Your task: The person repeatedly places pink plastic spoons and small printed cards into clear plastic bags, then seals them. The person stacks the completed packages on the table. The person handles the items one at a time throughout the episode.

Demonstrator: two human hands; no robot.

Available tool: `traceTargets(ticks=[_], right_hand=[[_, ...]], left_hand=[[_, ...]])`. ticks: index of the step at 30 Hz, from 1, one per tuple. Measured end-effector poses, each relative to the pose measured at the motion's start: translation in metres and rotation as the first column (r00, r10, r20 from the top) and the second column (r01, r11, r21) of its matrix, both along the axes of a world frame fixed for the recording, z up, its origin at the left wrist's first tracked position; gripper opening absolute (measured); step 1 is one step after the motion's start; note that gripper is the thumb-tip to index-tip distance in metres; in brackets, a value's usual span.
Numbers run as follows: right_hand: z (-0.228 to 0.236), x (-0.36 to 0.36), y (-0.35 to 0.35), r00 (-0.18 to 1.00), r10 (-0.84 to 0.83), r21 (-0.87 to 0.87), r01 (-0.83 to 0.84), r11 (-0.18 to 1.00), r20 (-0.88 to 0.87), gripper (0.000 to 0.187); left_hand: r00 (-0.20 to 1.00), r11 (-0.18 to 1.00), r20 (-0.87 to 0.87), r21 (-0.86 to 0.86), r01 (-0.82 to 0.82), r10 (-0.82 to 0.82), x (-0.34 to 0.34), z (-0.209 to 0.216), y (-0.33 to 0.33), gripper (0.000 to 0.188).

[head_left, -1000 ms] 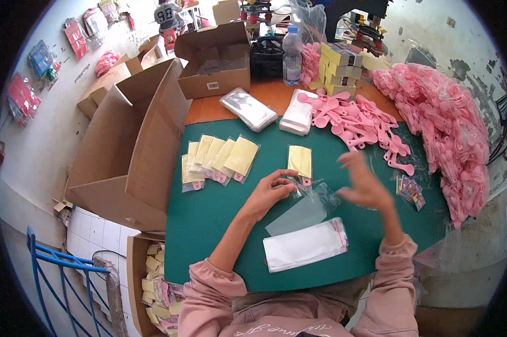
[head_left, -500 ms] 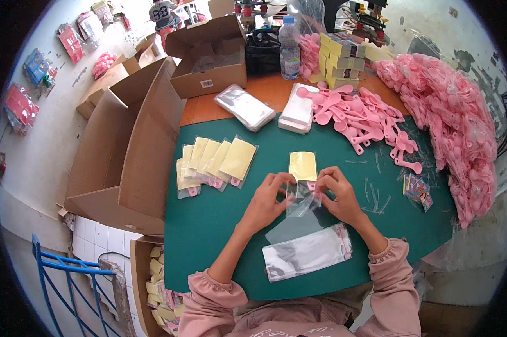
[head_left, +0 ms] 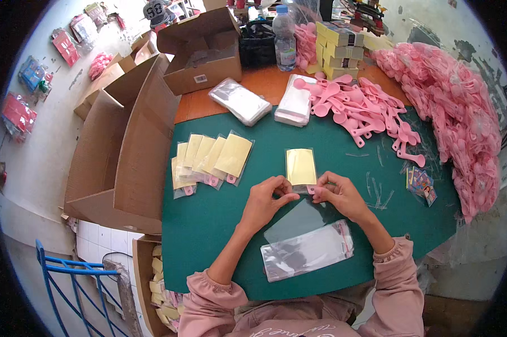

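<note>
A clear plastic bag holding a yellow card point(head_left: 301, 167) lies on the green mat in front of me. The end of a pink spoon point(head_left: 311, 190) shows at the bag's lower edge. My left hand point(head_left: 269, 199) pinches the lower left corner of this bag between thumb and forefinger. At the lower right corner, my right hand point(head_left: 339, 194) is closed on the same edge, beside the spoon end. Just below my hands is a stack of flat clear bags point(head_left: 308, 251). To the left, several filled bags with yellow cards point(head_left: 234, 155) lie overlapping in a fan.
Loose pink spoons point(head_left: 371, 115) are heaped at the far right, by a big mound of bagged pink spoons point(head_left: 444, 112). Two bag stacks point(head_left: 240, 102) lie at the back. Small printed cards point(head_left: 421, 184) sit at right. An open cardboard box point(head_left: 144, 151) stands left; a water bottle point(head_left: 285, 42) behind.
The loose clear end of the bag, which hung down between my hands, is now folded up against the card's lower edge. My fingers have moved in to that edge. The view has shifted slightly.
</note>
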State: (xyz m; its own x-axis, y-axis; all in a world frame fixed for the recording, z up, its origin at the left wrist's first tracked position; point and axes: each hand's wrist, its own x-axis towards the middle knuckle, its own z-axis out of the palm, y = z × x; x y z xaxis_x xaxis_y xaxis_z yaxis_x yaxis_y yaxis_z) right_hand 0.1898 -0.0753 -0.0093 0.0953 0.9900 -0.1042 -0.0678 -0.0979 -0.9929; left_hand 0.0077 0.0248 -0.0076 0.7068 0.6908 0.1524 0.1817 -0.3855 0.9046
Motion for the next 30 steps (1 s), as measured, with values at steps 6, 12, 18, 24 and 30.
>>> traceTargets(ticks=[6, 12, 18, 24, 30], right_hand=[[-0.001, -0.005, 0.002, 0.985, -0.171, 0.016, 0.172, 0.985, -0.016, 0.016], [-0.007, -0.009, 0.004, 0.948, -0.303, 0.032, 0.301, 0.953, 0.098, 0.015], [-0.001, -0.015, 0.005, 0.939, -0.318, 0.074, 0.311, 0.948, 0.127, 0.021], [0.001, -0.014, 0.003, 0.941, -0.298, 0.049, 0.294, 0.955, 0.162, 0.027], [0.004, -0.017, 0.003, 0.923, -0.282, 0.038, 0.282, 0.959, 0.262, 0.031]], left_hand=[[0.999, 1.0, -0.031, 0.024, -0.016, 0.017, 0.001, 0.001, -0.002, 0.02], [0.985, 0.978, -0.145, -0.172, -0.115, 0.09, 0.001, 0.001, -0.003, 0.017], [0.99, 0.947, -0.056, -0.289, -0.143, 0.132, 0.002, -0.003, -0.003, 0.022], [0.999, 0.935, 0.021, -0.354, -0.034, 0.044, 0.003, -0.008, 0.0, 0.021], [1.0, 0.931, -0.004, -0.365, 0.021, -0.024, 0.001, -0.01, 0.001, 0.036]])
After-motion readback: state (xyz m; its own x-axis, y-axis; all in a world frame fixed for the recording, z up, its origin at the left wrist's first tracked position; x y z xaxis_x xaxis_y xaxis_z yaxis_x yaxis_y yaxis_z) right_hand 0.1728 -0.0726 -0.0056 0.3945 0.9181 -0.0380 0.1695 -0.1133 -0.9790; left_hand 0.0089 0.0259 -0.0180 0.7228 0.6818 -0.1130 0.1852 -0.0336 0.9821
